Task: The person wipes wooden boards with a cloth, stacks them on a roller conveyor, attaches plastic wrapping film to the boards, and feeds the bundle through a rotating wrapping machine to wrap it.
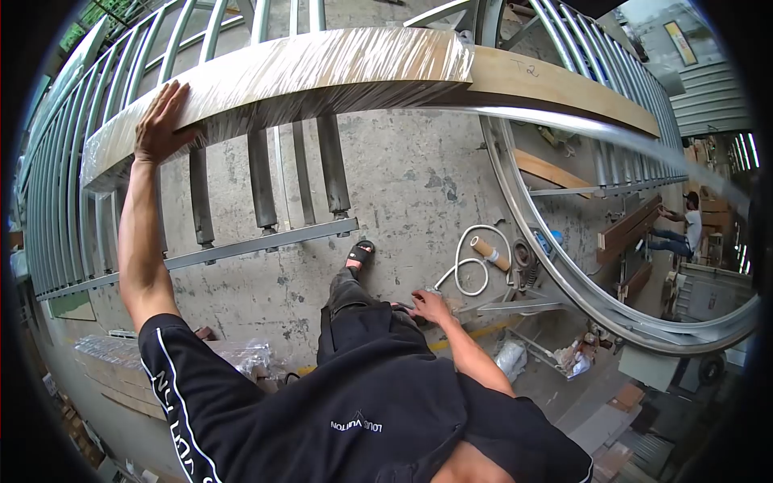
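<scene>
A long pale board wrapped in clear plastic film (298,68) lies across the metal rollers, its bare wooden end (555,82) marked "T2" on the right. My left hand (163,125) rests on the wrapped part near its left end, fingers stretched out and thumb at the near edge. Low by my right thigh is my right hand (429,307), its fingers bent around something small and dark that I cannot make out. The board passes through a large metal ring (555,270), and a blurred streak of film runs off to the right.
A white hose (459,270) and a brown roll (490,253) lie on the concrete floor (403,193). Wrapped boards (121,354) are stacked at lower left. At far right a co-worker (691,221) is beside brown boards (628,229). A roller frame rail (266,241) crosses before my foot.
</scene>
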Demonstrator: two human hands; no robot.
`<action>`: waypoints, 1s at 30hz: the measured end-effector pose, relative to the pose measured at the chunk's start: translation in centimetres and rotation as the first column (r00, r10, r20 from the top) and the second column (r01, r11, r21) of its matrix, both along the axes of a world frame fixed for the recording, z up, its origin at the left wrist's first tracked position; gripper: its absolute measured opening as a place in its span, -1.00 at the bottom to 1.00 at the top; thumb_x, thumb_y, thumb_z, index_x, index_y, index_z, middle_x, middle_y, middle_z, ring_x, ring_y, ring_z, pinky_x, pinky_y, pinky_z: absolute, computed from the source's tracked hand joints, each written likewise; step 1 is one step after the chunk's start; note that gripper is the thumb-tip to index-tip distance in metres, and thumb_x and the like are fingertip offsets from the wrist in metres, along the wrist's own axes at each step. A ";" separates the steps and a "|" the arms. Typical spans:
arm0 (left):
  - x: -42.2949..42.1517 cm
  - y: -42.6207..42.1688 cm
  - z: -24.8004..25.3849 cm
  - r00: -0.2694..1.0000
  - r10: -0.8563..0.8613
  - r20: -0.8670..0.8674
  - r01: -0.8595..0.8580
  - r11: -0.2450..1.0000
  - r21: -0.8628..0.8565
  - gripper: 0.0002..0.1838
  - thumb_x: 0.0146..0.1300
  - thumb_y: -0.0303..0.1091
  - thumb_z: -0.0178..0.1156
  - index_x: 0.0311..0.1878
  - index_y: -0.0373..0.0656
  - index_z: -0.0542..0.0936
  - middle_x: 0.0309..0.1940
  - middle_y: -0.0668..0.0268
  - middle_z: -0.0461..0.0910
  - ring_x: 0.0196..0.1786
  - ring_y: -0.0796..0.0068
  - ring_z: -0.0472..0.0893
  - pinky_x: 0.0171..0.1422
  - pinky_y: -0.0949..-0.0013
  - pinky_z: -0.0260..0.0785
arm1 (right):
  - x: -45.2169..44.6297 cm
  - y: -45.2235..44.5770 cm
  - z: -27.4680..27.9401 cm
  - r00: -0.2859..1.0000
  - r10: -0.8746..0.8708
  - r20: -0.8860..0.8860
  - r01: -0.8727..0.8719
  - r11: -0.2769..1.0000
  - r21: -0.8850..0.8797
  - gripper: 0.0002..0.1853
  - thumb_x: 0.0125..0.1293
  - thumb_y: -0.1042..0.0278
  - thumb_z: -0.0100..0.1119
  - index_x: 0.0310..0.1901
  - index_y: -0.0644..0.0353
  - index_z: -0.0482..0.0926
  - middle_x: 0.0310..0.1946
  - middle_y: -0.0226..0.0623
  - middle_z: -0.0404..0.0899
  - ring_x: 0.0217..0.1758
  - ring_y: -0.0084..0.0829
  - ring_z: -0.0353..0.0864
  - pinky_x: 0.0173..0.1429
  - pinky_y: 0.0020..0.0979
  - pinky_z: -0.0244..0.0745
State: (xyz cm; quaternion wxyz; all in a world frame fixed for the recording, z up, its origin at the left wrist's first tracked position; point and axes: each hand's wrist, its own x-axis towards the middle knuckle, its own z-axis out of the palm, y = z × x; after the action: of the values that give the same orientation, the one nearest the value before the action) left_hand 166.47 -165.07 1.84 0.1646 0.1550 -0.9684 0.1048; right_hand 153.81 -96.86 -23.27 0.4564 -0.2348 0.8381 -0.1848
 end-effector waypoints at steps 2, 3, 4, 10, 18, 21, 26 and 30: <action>-0.1 0.1 -0.1 1.000 -0.014 0.000 0.014 1.000 -0.016 -0.08 -0.27 -0.20 0.48 0.31 0.00 0.35 0.30 0.19 0.34 0.36 0.16 0.31 0.41 0.19 0.21 | 0.2 -0.9 0.2 1.000 -0.002 0.011 0.002 1.000 -0.002 -0.63 0.22 0.18 0.13 0.00 0.21 0.54 -0.19 -0.06 0.63 -0.09 -0.18 0.64 -0.03 -0.29 0.52; -0.1 0.0 -0.1 1.000 -0.022 -0.001 0.022 0.999 -0.030 -0.04 -0.32 -0.27 0.49 0.31 -0.01 0.34 0.30 0.18 0.34 0.35 0.16 0.32 0.39 0.20 0.23 | 0.2 -1.2 0.3 1.000 0.001 0.021 -0.001 1.000 -0.002 -0.62 0.21 0.18 0.14 0.00 0.21 0.54 -0.19 -0.06 0.63 -0.09 -0.19 0.64 -0.03 -0.29 0.53; -0.2 0.0 -0.2 1.000 -0.030 -0.003 0.030 0.999 -0.029 -0.04 -0.32 -0.27 0.49 0.31 -0.01 0.34 0.30 0.18 0.34 0.35 0.16 0.32 0.39 0.20 0.23 | 0.2 -1.3 0.5 1.000 -0.007 0.019 0.007 1.000 -0.001 -0.62 0.21 0.18 0.14 0.00 0.21 0.54 -0.19 -0.06 0.63 -0.09 -0.19 0.64 -0.03 -0.29 0.53; -0.1 -0.2 -0.5 0.999 0.033 0.016 -0.032 0.998 -0.047 -0.06 -0.25 -0.10 0.48 0.32 0.04 0.34 0.30 0.19 0.33 0.34 0.18 0.33 0.37 0.19 0.26 | 0.8 0.5 0.6 0.998 0.055 0.012 -0.055 0.998 -0.029 -0.64 0.24 0.13 0.08 -0.04 0.17 0.55 -0.32 -0.21 0.68 -0.18 -0.20 0.66 -0.09 -0.28 0.51; 0.1 -0.2 -0.4 1.000 0.004 0.002 -0.003 0.999 -0.051 -0.05 -0.30 -0.23 0.48 0.32 0.03 0.34 0.30 0.20 0.34 0.34 0.15 0.32 0.39 0.18 0.25 | 0.4 2.2 1.0 0.993 0.051 0.110 -0.067 0.987 0.147 -0.58 0.17 0.09 0.15 0.00 0.15 0.56 -0.18 -0.11 0.64 -0.06 -0.14 0.61 0.01 -0.27 0.49; 0.1 -0.3 -0.6 0.999 0.036 0.018 -0.036 0.999 -0.040 -0.04 -0.31 -0.25 0.48 0.32 0.03 0.33 0.30 0.21 0.33 0.34 0.16 0.33 0.39 0.18 0.25 | 0.4 1.7 1.0 0.996 0.059 0.071 -0.068 0.990 0.120 -0.59 0.17 0.10 0.15 -0.01 0.16 0.55 -0.21 -0.11 0.64 -0.08 -0.14 0.62 0.00 -0.27 0.50; 0.2 -0.4 -0.5 0.999 0.045 0.019 -0.044 0.998 -0.046 -0.05 -0.30 -0.27 0.47 0.32 0.03 0.34 0.30 0.21 0.33 0.34 0.17 0.34 0.38 0.18 0.26 | 0.9 -0.3 1.0 0.991 0.118 0.060 -0.120 0.992 0.032 -0.66 0.26 0.11 0.06 -0.04 0.13 0.56 -0.31 -0.20 0.67 -0.16 -0.14 0.64 -0.06 -0.22 0.50; 0.2 -0.5 -0.4 1.000 0.012 0.013 -0.011 0.998 -0.067 -0.08 -0.27 -0.27 0.45 0.32 0.03 0.35 0.30 0.21 0.34 0.33 0.17 0.34 0.37 0.18 0.27 | 1.4 -1.3 0.3 0.989 0.133 0.058 -0.134 0.991 0.012 -0.64 0.25 0.10 0.06 -0.03 0.14 0.55 -0.28 -0.16 0.66 -0.15 -0.10 0.62 -0.03 -0.21 0.50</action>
State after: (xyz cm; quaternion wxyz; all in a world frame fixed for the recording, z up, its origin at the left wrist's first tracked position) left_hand 166.65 -165.54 1.41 0.1626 0.1544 -0.9646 0.1390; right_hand 155.23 -98.12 -22.97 0.4934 -0.2813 0.8086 -0.1536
